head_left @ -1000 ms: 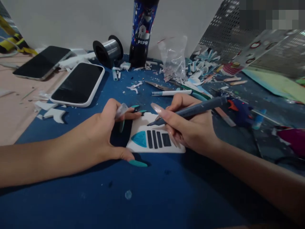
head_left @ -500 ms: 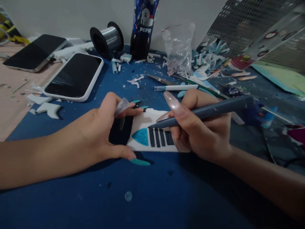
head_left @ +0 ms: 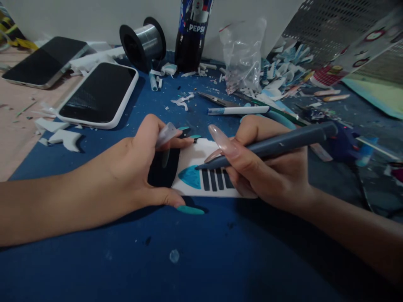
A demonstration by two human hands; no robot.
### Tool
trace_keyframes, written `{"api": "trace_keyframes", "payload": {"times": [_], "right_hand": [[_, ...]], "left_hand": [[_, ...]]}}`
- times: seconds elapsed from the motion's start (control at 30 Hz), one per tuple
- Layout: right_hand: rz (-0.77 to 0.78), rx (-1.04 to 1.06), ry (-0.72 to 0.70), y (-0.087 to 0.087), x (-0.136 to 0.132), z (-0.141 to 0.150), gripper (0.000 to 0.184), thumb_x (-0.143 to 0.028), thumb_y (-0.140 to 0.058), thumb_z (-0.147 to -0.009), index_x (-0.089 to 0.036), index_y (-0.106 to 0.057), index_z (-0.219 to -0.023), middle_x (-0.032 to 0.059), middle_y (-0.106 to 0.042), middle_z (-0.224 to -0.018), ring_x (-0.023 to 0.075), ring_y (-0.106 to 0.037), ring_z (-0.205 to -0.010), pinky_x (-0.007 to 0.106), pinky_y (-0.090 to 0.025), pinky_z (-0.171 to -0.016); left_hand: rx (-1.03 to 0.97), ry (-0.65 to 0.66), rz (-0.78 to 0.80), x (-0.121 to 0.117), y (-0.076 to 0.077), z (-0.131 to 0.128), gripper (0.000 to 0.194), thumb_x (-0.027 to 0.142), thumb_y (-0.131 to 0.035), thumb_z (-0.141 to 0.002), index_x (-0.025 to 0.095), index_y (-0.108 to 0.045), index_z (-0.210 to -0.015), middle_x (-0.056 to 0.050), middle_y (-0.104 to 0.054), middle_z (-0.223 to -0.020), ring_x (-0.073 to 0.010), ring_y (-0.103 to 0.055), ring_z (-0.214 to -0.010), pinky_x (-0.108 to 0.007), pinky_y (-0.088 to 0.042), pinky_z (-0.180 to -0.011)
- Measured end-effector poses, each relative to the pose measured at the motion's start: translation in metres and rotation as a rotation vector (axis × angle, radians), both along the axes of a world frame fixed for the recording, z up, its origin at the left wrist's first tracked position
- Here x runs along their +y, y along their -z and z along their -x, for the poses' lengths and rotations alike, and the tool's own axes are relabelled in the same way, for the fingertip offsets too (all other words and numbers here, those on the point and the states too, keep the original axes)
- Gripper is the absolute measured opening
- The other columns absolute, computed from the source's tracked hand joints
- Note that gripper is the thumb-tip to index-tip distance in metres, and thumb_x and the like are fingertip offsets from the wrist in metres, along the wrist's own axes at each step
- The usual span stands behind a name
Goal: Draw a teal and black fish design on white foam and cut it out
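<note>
My left hand [head_left: 141,157] is closed at the left end of a flat white piece [head_left: 201,151], thumb at its near edge and fingers at its far edge. That end is black; further right come a blue pointed shape [head_left: 190,177] and several dark stripes [head_left: 212,180]. In my right hand [head_left: 267,167] is a dark marker pen [head_left: 283,140], slanting down to the left. Its tip rests at or just above the upper edge of the blue shape. My right fingers cover the piece's right end.
Two phones [head_left: 99,94] [head_left: 45,61] lie at the left, near white scraps [head_left: 67,138]. Behind stand a wire spool [head_left: 143,42], a Pepsi bottle [head_left: 190,42] and a clear bag [head_left: 242,58]. Pliers [head_left: 217,100], a white-and-blue pen [head_left: 237,110] and foam offcuts [head_left: 286,67] lie beyond my right hand.
The pen tip has shifted slightly left on the piece, from the top of the first stripe to the blue shape's upper edge. The whole view has moved a little; both hands keep their hold.
</note>
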State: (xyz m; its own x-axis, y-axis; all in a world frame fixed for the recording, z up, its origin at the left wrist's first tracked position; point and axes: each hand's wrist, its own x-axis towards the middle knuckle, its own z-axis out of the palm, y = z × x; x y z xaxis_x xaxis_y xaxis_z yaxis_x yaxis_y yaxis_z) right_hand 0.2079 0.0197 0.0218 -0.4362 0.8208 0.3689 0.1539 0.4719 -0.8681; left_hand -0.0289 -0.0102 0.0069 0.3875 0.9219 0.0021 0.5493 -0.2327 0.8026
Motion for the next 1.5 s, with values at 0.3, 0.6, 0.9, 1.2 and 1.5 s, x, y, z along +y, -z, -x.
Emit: {"api": "trace_keyframes", "payload": {"times": [0.3, 0.6, 0.9, 1.2, 1.5], "right_hand": [[0.04, 0.006, -0.033, 0.0003, 0.0019, 0.0008, 0.044, -0.04, -0.072, -0.097, -0.023, -0.049, -0.064, -0.0015, -0.049, -0.062, 0.0111, -0.046, -0.054, 0.027, -0.041, -0.047], [0.028, -0.021, -0.007, 0.0017, 0.0002, 0.0001, 0.042, -0.039, -0.072, -0.098, -0.024, -0.05, -0.065, -0.0029, -0.05, -0.056, 0.0115, -0.047, -0.05, 0.026, -0.039, -0.043], [-0.029, -0.067, 0.013, 0.0005, 0.0006, -0.0016, 0.042, -0.041, -0.074, -0.097, -0.024, -0.052, -0.065, -0.0024, -0.049, -0.055, 0.0114, -0.047, -0.05, 0.028, -0.038, -0.043], [-0.016, -0.047, 0.023, 0.0022, 0.0005, -0.0013, 0.044, -0.041, -0.07, -0.099, -0.023, -0.049, -0.064, -0.0031, -0.048, -0.057, 0.0105, -0.045, -0.049, 0.027, -0.036, -0.044], [-0.008, -0.047, 0.012, 0.0009, 0.0013, -0.0012, 0.048, -0.046, -0.069, -0.098, -0.023, -0.047, -0.062, -0.0021, -0.048, -0.058, 0.0109, -0.044, -0.05, 0.027, -0.039, -0.045]], "left_hand": [[-0.016, 0.041, -0.037, 0.0011, 0.0011, 0.0007, 0.065, 0.072, -0.081, -0.075, 0.032, -0.037, -0.1, 0.0, -0.066, -0.146, -0.0352, -0.055, -0.145, -0.042, -0.069, -0.092], [-0.001, 0.017, -0.024, 0.0, -0.0001, 0.0004, 0.064, 0.072, -0.082, -0.074, 0.031, -0.041, -0.101, -0.002, -0.064, -0.149, -0.0379, -0.051, -0.147, -0.044, -0.065, -0.1], [0.015, 0.019, -0.044, -0.0008, -0.0016, -0.0005, 0.063, 0.069, -0.082, -0.076, 0.032, -0.037, -0.1, -0.001, -0.065, -0.148, -0.0346, -0.056, -0.143, -0.043, -0.066, -0.096], [0.009, 0.018, -0.046, -0.0003, 0.0007, 0.0007, 0.062, 0.067, -0.082, -0.077, 0.031, -0.036, -0.1, -0.003, -0.067, -0.144, -0.0356, -0.056, -0.143, -0.044, -0.064, -0.1], [0.018, 0.006, -0.042, -0.0021, 0.0007, -0.0002, 0.061, 0.068, -0.08, -0.078, 0.032, -0.038, -0.102, -0.003, -0.064, -0.149, -0.0361, -0.053, -0.146, -0.039, -0.067, -0.089]]}}
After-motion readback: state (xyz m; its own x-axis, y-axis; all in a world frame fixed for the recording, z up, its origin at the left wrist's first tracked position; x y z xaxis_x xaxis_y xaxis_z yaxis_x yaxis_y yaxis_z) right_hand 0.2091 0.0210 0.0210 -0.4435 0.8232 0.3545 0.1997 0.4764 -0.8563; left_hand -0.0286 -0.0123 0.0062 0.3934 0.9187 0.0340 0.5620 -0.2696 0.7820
